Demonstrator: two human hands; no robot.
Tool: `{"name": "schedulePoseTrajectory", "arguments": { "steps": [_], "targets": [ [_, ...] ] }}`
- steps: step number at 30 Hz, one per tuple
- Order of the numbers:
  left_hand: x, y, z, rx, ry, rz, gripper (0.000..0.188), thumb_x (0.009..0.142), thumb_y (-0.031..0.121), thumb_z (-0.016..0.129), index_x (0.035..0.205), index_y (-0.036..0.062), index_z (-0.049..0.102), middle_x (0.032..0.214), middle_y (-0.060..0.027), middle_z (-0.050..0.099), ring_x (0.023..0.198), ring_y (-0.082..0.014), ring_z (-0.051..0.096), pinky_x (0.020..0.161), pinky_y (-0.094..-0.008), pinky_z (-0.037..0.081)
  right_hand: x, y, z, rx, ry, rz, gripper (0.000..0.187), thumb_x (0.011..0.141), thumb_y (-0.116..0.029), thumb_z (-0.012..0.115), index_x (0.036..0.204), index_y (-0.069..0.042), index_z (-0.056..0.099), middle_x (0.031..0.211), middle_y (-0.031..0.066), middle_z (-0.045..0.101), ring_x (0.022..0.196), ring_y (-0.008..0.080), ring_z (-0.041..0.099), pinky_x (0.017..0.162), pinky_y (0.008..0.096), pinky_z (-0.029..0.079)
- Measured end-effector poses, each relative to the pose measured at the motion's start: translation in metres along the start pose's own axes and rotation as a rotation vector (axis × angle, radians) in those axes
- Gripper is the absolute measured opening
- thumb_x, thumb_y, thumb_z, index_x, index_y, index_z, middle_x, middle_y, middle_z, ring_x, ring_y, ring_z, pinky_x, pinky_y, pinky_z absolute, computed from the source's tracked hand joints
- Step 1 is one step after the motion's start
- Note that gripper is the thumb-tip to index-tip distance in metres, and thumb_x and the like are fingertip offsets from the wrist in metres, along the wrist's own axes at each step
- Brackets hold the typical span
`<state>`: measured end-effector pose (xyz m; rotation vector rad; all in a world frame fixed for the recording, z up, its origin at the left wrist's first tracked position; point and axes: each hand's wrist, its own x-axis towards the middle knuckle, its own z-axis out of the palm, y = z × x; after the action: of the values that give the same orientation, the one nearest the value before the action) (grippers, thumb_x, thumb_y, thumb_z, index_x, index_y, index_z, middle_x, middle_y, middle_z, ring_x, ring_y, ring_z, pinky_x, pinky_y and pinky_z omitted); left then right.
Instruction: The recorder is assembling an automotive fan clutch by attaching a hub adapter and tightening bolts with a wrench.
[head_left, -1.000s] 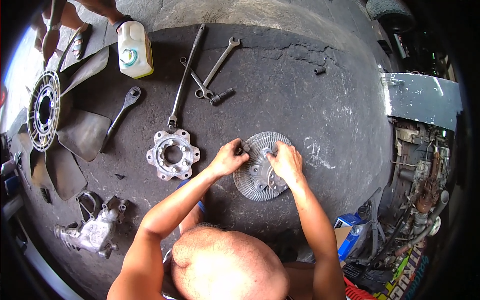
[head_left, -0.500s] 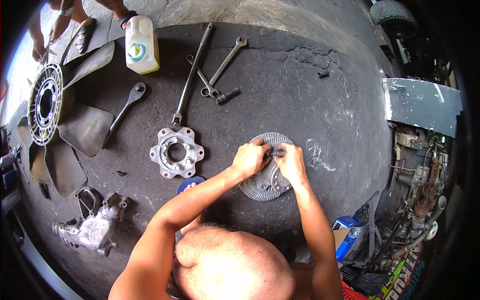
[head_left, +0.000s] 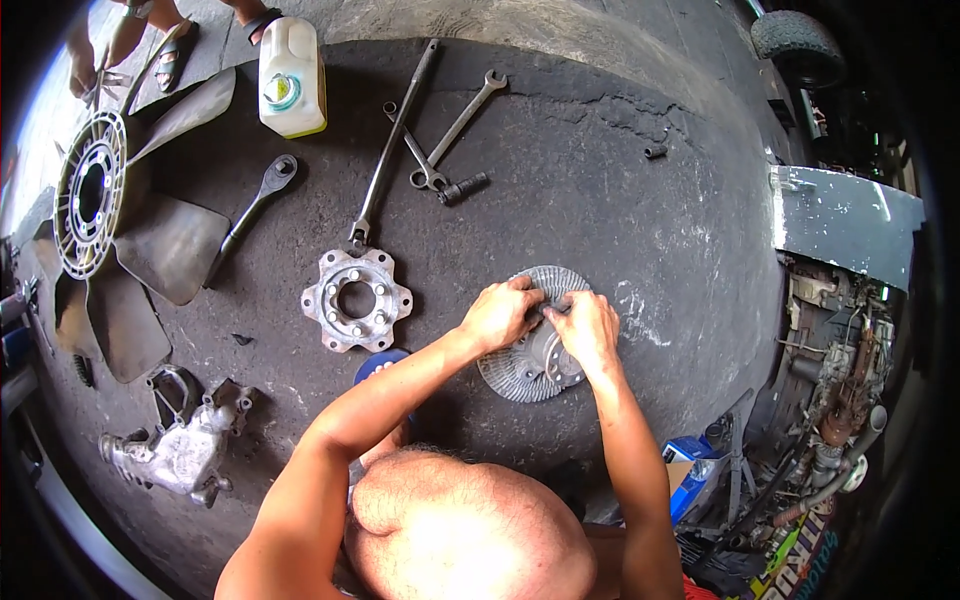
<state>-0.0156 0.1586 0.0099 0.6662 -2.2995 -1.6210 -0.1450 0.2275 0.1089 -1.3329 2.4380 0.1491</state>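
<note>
Both hands have closed in from the rim to the top middle of the finned fan clutch (head_left: 535, 355), so the work now centres on its hub. Left hand (head_left: 497, 315) and right hand (head_left: 585, 325) pinch something small there, fingertips almost meeting. The round, ribbed grey disc lies flat on the asphalt floor (head_left: 600, 200), right of the six-lobed flange (head_left: 356, 299).

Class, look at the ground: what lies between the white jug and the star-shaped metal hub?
In the head view, between the white jug and the star-shaped metal hub lies only bare dark ground.
</note>
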Motion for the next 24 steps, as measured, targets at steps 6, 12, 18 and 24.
{"name": "schedulePoseTrajectory", "arguments": {
  "steps": [6, 12, 18, 24],
  "targets": [
    [0.002, 0.002, 0.001, -0.015, 0.008, -0.005, 0.038, 0.076, 0.016, 0.075, 0.112, 0.0041, 0.067, 0.103, -0.0177, 0.065, 0.094, -0.0381, 0.067, 0.083, -0.0466, 0.055, 0.003, 0.009, 0.005, -0.176, -0.084, 0.014, 0.040, 0.083, -0.038, 0.074, 0.094, 0.000, 0.074, 0.085, 0.0216, 0.072, 0.087, 0.0395, 0.071, 0.078, 0.0465, 0.054],
    [-0.004, -0.002, -0.002, -0.122, 0.051, 0.024, 0.047, 0.073, 0.013, 0.075, 0.114, -0.0009, 0.057, 0.102, -0.0212, 0.064, 0.097, -0.0425, 0.065, 0.085, -0.0473, 0.054, 0.010, 0.008, -0.006, 0.009, -0.218, 0.017, 0.048, 0.082, -0.041, 0.074, 0.104, 0.001, 0.068, 0.098, 0.0240, 0.071, 0.096, 0.0389, 0.070, 0.082, 0.0465, 0.054],
    [-0.016, -0.009, -0.017, -0.407, -0.068, -0.152, 0.048, 0.081, 0.008, 0.066, 0.119, -0.0048, 0.041, 0.105, -0.0231, 0.064, 0.097, -0.0341, 0.067, 0.086, -0.0406, 0.053, 0.009, 0.005, -0.003, -0.188, -0.185, 0.012, 0.036, 0.084, -0.030, 0.074, 0.105, -0.002, 0.068, 0.106, 0.0199, 0.068, 0.104, 0.0391, 0.065, 0.090, 0.0476, 0.051],
    [-0.026, -0.020, -0.022, -1.206, -0.235, -0.532, 0.065, 0.097, 0.017, 0.055, 0.151, -0.0020, 0.023, 0.121, -0.0085, 0.064, 0.106, -0.0136, 0.061, 0.073, -0.0276, 0.049, -0.002, -0.006, -0.001, -0.189, 0.117, -0.123, 0.033, 0.088, -0.033, 0.070, 0.103, -0.003, 0.068, 0.106, 0.0193, 0.066, 0.103, 0.0375, 0.062, 0.088, 0.0473, 0.049]
  ]
}}
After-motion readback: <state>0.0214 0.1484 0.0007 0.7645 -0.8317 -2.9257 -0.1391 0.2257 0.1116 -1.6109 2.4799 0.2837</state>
